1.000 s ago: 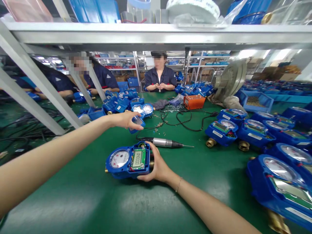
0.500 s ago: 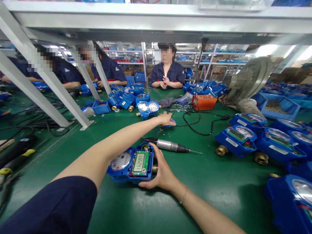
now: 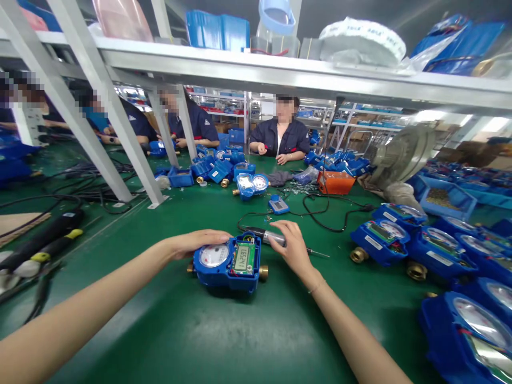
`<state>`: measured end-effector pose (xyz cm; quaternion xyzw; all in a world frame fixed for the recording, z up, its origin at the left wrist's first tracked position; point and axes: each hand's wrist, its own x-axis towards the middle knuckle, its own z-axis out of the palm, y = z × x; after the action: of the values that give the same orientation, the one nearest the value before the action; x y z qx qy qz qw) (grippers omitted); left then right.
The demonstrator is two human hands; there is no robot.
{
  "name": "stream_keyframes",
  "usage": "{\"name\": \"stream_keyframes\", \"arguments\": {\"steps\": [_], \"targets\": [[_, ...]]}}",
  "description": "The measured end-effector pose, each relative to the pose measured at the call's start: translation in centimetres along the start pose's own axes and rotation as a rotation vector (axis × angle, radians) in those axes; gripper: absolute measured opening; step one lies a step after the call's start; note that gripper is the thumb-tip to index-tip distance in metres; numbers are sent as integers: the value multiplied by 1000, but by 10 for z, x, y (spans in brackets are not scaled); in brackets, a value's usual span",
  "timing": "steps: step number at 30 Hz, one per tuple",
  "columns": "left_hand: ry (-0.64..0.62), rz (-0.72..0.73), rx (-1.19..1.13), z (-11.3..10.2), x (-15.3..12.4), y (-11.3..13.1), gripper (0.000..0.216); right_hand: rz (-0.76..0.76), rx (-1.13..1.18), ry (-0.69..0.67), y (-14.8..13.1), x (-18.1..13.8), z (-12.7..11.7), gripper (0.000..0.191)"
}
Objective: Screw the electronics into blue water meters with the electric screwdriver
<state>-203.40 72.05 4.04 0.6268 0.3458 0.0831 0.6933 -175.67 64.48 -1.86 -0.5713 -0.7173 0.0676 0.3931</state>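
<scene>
A blue water meter sits on the green bench in front of me, with its round dial, lit-up number display and circuit board exposed. My left hand grips its back left side, fingers along the dial housing's rim; the thumb is hidden. To the right of the meter, my right hand reaches over an electric screwdriver lying on the bench. Thumb and fingers are apart on either side of the silver body. Beyond it lies a small blue handheld device with a screen, beside some loose screws.
Several open blue meters stand at the right. More meters and an orange box are further back. Hand tools lie left, near the shelf posts. A black cable crosses the bench. A co-worker sits opposite.
My left hand has let go of the small blue device and come back to the water meter. My right hand has left the meter and moved over the screwdriver. The view has tilted up.
</scene>
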Motion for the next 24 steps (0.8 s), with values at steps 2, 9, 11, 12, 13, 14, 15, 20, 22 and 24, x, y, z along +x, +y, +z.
{"name": "stream_keyframes", "arguments": {"steps": [2, 9, 11, 12, 13, 14, 15, 20, 22, 24], "targets": [[109, 5, -122, 10, -13, -16, 55, 64, -289, -161, 7, 10, -1, 45], [616, 163, -401, 72, -48, -49, 47, 100, -380, -434, 12, 33, 8, 33], [740, 160, -439, 92, -58, -55, 48, 90, -331, -464, 8, 37, 2, 26], [780, 155, -456, 101, -61, -57, 49, 94, -301, -469, 6, 38, -3, 24], [808, 157, -476, 109, -64, -59, 50, 113, -250, -464, 3, 40, -10, 22], [833, 161, -497, 117, -65, -60, 51, 145, -172, -445, -1, 41, -18, 20], [860, 168, -517, 123, -65, -61, 51, 190, -64, -414, -5, 43, -26, 20], [972, 201, -536, 148, -56, -60, 61, 366, 719, -165, -43, 58, -70, 39], [1003, 221, -516, 156, -51, -61, 65, 313, 972, -29, -65, 62, -82, 41], [1026, 238, -499, 165, -46, -63, 67, 198, 1136, 103, -90, 64, -89, 37]]}}
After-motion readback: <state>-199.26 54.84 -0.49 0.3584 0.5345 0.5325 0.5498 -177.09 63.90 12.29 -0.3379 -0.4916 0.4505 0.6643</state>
